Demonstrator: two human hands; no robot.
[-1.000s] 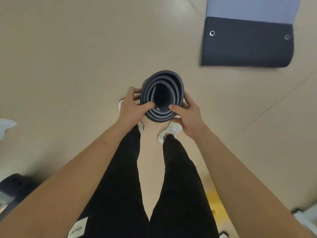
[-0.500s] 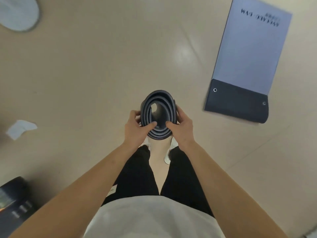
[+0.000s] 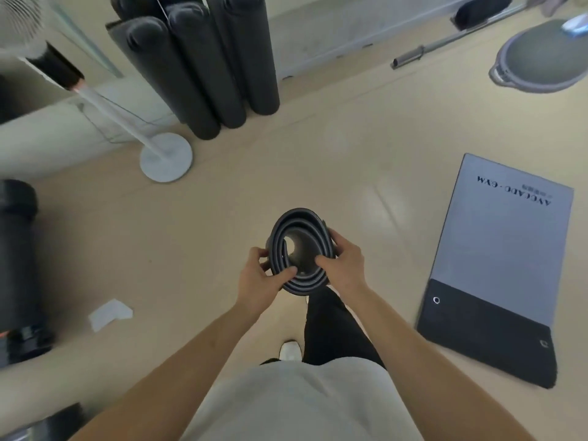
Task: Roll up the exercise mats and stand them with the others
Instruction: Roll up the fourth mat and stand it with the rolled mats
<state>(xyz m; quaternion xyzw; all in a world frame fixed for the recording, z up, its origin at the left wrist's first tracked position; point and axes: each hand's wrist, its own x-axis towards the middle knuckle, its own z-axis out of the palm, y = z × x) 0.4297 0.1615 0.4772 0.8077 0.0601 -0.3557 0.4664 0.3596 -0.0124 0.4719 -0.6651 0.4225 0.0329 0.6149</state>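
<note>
- Left hand [image 3: 258,281] and right hand [image 3: 345,269] grip the rolled dark-grey foam mat [image 3: 297,222]: the carrying step.
- Next, likely: stand it beside the upright black rolled mats [image 3: 191,78].

Soft even indoor light, blurred edges, wide-angle bending.

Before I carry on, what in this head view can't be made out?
- Rolled mat, head view: seen end-on, gripped by the left hand and right hand. Its length and lower end are hidden.
- Standing mats: the back row is cut by the upper edge, so the count is unclear.
- Flat mat: the small print is blurred.
- Black object: cut by the left edge, unidentifiable.
</note>
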